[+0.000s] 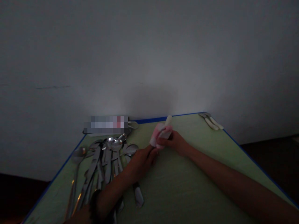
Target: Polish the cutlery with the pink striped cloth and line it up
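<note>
A pink and white cloth (155, 137) is wrapped round a utensil above the green table. Out of its top sticks the utensil's white handle (168, 119); its other end is hidden, so I cannot tell its kind. My right hand (176, 142) is closed on the cloth from the right, thumb across its front. My left hand (141, 160) is closed at the lower end of the bundle, its fingertips close to the cloth. Under and beside my left forearm lies a pile of metal cutlery, with several spoons (116, 144) and knives (93, 163).
Two white-handled utensils (211, 123) lie side by side at the far right corner. A blurred-out box (106, 125) stands at the back left, near a pale looped handle (133, 125). The green table (187, 193) has a blue edge and meets a grey wall (149, 62).
</note>
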`<state>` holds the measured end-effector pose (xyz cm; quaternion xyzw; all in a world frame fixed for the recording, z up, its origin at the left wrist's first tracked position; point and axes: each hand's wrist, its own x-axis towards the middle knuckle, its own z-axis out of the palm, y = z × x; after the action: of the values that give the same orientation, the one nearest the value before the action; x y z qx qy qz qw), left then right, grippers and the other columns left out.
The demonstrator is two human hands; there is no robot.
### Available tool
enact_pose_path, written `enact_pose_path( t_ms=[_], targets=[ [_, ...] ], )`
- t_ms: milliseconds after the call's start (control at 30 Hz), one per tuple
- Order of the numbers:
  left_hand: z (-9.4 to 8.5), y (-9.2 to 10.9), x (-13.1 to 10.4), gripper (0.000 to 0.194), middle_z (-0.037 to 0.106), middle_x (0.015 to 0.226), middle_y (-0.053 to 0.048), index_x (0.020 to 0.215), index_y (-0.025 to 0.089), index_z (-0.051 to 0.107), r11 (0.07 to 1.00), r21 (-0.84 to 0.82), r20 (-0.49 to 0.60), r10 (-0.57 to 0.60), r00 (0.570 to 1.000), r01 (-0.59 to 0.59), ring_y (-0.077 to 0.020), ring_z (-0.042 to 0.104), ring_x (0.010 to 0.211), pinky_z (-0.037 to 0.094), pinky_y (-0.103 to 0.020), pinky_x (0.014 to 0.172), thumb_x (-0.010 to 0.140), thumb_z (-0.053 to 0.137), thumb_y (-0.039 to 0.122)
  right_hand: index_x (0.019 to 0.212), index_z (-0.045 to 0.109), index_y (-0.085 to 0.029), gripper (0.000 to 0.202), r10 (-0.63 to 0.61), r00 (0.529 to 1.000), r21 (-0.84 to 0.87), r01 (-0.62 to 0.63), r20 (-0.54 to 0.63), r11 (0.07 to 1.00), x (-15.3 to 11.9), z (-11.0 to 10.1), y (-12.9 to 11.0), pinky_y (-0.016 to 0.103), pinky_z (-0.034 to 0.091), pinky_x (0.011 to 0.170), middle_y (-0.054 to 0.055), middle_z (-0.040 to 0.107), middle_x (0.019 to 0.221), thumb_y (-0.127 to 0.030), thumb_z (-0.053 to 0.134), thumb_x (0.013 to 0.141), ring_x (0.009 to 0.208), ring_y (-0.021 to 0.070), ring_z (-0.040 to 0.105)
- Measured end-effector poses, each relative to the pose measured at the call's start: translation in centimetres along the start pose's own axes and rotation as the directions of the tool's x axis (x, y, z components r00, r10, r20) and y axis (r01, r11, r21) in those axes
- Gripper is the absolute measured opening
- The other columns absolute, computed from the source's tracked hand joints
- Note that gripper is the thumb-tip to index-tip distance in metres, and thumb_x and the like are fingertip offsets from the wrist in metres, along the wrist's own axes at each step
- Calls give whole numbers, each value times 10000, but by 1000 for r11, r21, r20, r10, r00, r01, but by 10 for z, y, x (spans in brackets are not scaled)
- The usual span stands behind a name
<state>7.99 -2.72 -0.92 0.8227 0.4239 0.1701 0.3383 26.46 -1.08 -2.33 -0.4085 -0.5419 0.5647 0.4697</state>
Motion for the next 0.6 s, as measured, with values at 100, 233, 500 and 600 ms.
enact_pose_path(
  t_ms=[100, 233, 500, 600],
  targets=[
    [1, -1, 0, 307, 544, 601, 21, 772, 182, 514, 1000, -8, 3, -9, 1000, 9, -126, 505, 529, 344, -229, 528, 917, 306, 357, 773, 663, -162, 246, -24, 999, -69, 27, 46, 997, -1, 1, -2, 278, 432, 648, 19, 654, 722, -339, 720, 613, 651, 142, 567],
    [0, 1, 2, 336, 515, 572, 33, 733, 179, 499, 998, -55, -16, -12, 1000, 11, -121, 494, 514, 345, -225, 524, 917, 302, 380, 771, 665, -169, 229, -75, 997, -72, 73, -25, 995, -1, 6, 0, 275, 437, 642, 14, 655, 719, -359, 691, 645, 651, 139, 570],
    [-4, 5, 4, 350, 488, 556, 44, 653, 179, 491, 999, -44, -66, -18, 998, 15, -110, 461, 510, 312, -215, 506, 902, 320, 355, 792, 646, -183, 257, -100, 968, -23, 97, -232, 995, -2, 10, 4, 266, 434, 666, 6, 642, 768, -385, 697, 641, 709, 140, 568],
    [-5, 5, 4, 393, 463, 498, 51, 614, 177, 491, 996, -68, -45, -66, 997, 63, -106, 441, 467, 301, -215, 482, 899, 313, 381, 797, 645, -179, 279, -75, 954, 26, 87, -289, 996, -1, 7, 5, 273, 427, 676, 14, 640, 768, -433, 656, 681, 699, 138, 562]
  ],
)
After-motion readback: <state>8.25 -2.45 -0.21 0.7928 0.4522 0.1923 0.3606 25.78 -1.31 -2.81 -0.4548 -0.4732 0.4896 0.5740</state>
